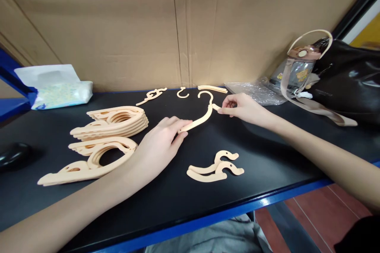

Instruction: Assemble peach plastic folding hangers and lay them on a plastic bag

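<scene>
Between my hands is a beige folding clothes hanger [199, 121], its hook pointing away from me. My left hand [166, 134] pinches the tip of its left arm between thumb and fingers. On the other side my right hand [237, 107] has its fingers closed on the short visible part of the right arm; the rest is hidden by the fingers. Two loose curved hanger pieces [215, 168] lie closer to me, one overlapping the other. Left of my left hand are a stack of folded hangers [109, 124] and a nearer group of folded hangers [97, 166], partly covered by my forearm.
At the back lie a folded hanger piece [152, 95], a loose hook [183, 93] and straight pieces [212, 88]. A tissue pack [62, 93] and black mouse [14, 155] are at left. Clear plastic [257, 93], a strapped bottle [301, 69] and black bag [350, 83] stand right.
</scene>
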The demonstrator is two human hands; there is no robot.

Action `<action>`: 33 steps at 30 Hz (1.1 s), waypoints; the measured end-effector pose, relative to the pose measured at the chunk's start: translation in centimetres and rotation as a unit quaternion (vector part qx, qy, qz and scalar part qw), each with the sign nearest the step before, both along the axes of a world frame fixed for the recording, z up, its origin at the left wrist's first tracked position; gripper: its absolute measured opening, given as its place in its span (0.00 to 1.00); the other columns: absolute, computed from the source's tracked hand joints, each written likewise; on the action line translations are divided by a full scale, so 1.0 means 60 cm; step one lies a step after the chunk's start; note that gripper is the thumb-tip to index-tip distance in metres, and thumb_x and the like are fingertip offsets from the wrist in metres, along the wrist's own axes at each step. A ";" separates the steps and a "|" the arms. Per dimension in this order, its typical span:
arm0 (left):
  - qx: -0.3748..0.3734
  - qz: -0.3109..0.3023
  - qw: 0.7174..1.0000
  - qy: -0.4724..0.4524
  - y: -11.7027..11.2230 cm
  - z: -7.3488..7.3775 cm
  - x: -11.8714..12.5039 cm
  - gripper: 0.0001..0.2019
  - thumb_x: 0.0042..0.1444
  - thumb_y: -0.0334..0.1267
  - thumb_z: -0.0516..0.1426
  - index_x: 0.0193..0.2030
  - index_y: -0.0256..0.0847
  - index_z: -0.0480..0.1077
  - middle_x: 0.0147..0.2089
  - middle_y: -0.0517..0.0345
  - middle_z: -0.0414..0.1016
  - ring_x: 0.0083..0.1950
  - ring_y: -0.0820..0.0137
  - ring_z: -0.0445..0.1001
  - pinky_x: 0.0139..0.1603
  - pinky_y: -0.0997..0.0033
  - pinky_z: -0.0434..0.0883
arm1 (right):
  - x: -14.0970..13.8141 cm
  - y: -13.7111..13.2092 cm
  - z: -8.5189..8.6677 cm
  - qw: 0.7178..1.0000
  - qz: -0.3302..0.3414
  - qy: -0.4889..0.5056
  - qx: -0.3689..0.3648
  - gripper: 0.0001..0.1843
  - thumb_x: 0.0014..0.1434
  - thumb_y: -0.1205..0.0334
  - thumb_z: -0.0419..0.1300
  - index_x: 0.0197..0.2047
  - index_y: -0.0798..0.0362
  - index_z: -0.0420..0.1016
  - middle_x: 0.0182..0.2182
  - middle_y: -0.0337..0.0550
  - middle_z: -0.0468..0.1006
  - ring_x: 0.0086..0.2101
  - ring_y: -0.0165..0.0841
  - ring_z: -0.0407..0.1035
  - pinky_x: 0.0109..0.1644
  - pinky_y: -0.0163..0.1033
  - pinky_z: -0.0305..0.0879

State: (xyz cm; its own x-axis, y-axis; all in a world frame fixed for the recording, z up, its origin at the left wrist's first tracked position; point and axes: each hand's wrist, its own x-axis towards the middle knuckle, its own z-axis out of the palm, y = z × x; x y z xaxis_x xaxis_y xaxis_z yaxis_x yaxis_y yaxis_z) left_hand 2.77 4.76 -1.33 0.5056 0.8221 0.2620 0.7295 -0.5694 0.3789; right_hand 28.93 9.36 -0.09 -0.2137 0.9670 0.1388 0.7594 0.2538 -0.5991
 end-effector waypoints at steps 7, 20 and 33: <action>-0.027 -0.017 1.000 -0.003 0.000 -0.007 0.001 0.14 0.65 0.39 0.47 0.52 0.45 0.69 0.48 0.55 0.68 0.49 0.63 0.69 0.48 0.63 0.66 | -0.010 -0.015 0.006 0.987 -0.050 -0.153 0.022 0.16 0.54 0.47 0.59 0.26 0.51 0.70 0.26 0.39 0.74 0.27 0.32 0.65 0.30 0.38 0.54; 0.020 -0.060 0.998 0.006 -0.011 -0.018 0.007 0.13 0.65 0.32 0.48 0.53 0.43 0.67 0.49 0.58 0.70 0.50 0.65 0.67 0.51 0.62 0.69 | -0.020 -0.036 0.028 0.928 -0.068 -0.363 0.039 0.17 0.61 0.51 0.55 0.25 0.52 0.69 0.23 0.39 0.74 0.28 0.34 0.68 0.29 0.36 0.51; 0.037 -0.182 0.981 0.048 -0.036 0.008 0.008 0.12 0.66 0.39 0.50 0.53 0.40 0.67 0.48 0.56 0.71 0.49 0.66 0.67 0.50 0.65 0.67 | -0.014 -0.070 0.058 0.915 -0.045 -0.395 0.074 0.16 0.63 0.50 0.54 0.33 0.53 0.72 0.30 0.43 0.78 0.33 0.39 0.73 0.33 0.39 0.56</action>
